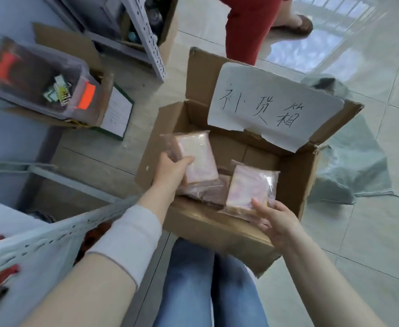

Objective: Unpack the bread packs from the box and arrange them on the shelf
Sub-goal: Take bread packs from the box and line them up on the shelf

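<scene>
Fingers (186, 161) of left hand (172, 172): curled round the near-left edge of a clear-wrapped bread pack (199, 156), thumb laid across its pale top face. The pack is clamped and held above the left rim of the cardboard box (295, 178). Its long axis is directed away from the wearer, and its broad face is turned upward.

Fingers (261, 206) of right hand (275, 223): spread against the lower corner of a second bread pack (250, 190), which is stood on edge inside the box by the near wall. The thumb is hidden, so whether a pinch has been closed cannot be told.

Remaining packs (207, 193): laid low in the box, between the two hands.

Box: set on tiled floor (370, 232), flaps open, handwritten paper label (271, 107) fixed to the far flap.

Shelf (52, 237): perforated grey rail seen at lower left, on the left arm's side, well apart from the right hand. The left-held pack is judged the nearer to it, so a leftward carry is called for first. The second pack would have to be brought across the body.
</scene>
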{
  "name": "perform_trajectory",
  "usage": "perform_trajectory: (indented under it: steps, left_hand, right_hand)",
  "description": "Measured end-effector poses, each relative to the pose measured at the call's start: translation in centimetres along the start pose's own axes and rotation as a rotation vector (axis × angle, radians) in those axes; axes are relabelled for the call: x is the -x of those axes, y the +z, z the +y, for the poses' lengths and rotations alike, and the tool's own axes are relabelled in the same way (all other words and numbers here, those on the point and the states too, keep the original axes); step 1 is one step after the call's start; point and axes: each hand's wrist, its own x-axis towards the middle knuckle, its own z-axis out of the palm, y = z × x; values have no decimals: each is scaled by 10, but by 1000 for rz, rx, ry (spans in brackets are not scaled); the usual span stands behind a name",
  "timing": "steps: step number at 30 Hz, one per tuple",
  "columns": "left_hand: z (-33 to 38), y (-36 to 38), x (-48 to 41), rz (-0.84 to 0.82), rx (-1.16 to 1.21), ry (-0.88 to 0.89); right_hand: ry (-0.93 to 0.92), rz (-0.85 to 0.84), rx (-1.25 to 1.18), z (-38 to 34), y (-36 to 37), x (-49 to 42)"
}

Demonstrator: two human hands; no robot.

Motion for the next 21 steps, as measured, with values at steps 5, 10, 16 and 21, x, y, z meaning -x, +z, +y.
perform_trajectory:
  steps: [5,10,16,21]
  left_hand:
    - [-5,-88,127,-77,397,116]
    - [12,-187,254,84,583,385]
    - [7,-317,400,371,653,705]
    - [-59,-446,514,569,738,832]
  right_hand:
    - [-280,-101,259,21,4,96]
    - [-528,-320,493,33,39,217]
    - [-712,-655,662,74,108,366]
    - [-897,-876,796,159,165,471]
